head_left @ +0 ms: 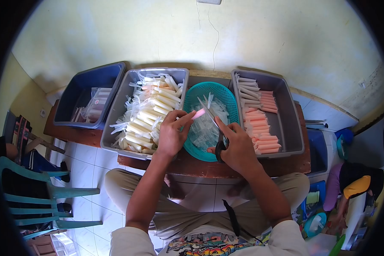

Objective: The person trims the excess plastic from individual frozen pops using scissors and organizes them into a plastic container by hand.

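My left hand (pixel 173 130) holds a pink wrapped stick (pixel 199 113) by one end over the teal basket (pixel 232 106). Scissors (pixel 212 114) with black handles are in my right hand (pixel 230 143), their blades apart beside the stick's free end. Clear plastic scraps (pixel 209 132) lie in the basket. Left of it, a grey tub (pixel 109 128) holds a heap of cream-coloured sticks (pixel 143 123) with long loose wrapper ends. In the grey tub (pixel 294 123) on the right, pink sticks (pixel 257 126) and paler ones (pixel 248 91) lie in rows with short ends.
A dark blue tub (pixel 72 96) with a few packets stands at the far left of the brown table (pixel 187 169). Green chairs (pixel 30 198) are at the lower left. Another person (pixel 358 183) is low at the right, near small basins. A wall rises behind the table.
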Tool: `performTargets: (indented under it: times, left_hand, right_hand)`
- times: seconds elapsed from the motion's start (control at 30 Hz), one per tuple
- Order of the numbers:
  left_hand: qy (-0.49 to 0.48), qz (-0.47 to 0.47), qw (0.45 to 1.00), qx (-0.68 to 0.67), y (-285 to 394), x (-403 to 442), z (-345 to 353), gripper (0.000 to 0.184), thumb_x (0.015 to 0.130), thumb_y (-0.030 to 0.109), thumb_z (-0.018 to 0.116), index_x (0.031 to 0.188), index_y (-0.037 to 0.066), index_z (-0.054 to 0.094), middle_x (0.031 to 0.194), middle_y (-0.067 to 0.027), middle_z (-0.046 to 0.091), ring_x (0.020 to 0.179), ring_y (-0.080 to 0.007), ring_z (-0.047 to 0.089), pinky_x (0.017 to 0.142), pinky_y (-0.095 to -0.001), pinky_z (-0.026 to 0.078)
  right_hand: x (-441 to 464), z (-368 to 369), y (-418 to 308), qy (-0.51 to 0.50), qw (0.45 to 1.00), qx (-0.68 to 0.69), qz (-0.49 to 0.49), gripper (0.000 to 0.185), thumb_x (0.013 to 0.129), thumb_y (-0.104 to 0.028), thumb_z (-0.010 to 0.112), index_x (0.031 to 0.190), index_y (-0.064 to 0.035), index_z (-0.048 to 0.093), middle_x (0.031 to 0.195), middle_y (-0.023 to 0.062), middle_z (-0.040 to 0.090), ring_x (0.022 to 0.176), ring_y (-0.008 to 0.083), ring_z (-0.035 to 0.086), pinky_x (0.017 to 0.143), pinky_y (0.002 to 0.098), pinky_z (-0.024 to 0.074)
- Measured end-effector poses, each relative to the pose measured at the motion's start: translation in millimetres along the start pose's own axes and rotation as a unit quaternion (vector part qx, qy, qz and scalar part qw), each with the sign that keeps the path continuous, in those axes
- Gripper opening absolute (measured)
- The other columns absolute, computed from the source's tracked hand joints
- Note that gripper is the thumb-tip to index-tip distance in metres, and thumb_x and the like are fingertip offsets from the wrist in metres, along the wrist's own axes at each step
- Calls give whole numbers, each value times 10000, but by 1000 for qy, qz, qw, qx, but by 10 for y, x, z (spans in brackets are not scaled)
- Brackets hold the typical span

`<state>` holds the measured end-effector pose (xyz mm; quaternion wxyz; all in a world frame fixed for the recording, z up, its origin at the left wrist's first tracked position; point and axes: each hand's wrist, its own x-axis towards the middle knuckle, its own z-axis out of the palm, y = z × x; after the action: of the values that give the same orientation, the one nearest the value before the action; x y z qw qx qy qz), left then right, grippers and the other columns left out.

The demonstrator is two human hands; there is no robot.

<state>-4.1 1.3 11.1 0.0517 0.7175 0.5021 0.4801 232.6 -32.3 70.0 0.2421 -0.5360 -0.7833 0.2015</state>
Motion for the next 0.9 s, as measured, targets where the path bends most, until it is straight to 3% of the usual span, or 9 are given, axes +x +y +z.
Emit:
performTargets:
  times: [0.5, 0.57, 0.9]
  left_hand:
    - [-7, 20, 999, 33, 14, -4, -37, 352, 904, -6, 827, 1240, 102, 834, 1056, -119, 747, 933, -296, 748, 795, -408, 609]
    - [-8, 13, 1000, 27, -1, -19, -23, 359, 898, -3, 820, 1238, 114, 833, 1050, -113, 736, 955, -306, 731, 828, -429, 599]
    - [-9, 7, 1000, 25, -15, -21, -21, 351, 896, 10, 816, 1228, 123, 830, 1039, -103, 724, 973, -317, 712, 859, -452, 588]
  right_hand:
    - [-7, 31, 29, -21, 999, 34, -10, 987, 745, -341, 1001, 1586, -54, 569, 1129, 203, 660, 1017, 397, 706, 878, 470, 576]
    - [-15, 86, 87, 10, 999, 41, -29, 1019, 707, -394, 1018, 1582, -90, 593, 985, 163, 642, 890, 307, 679, 811, 436, 541]
    - [-6, 52, 98, -5, 998, 59, -8, 1034, 708, -434, 1008, 1585, -82, 589, 920, 151, 608, 826, 295, 632, 788, 436, 518]
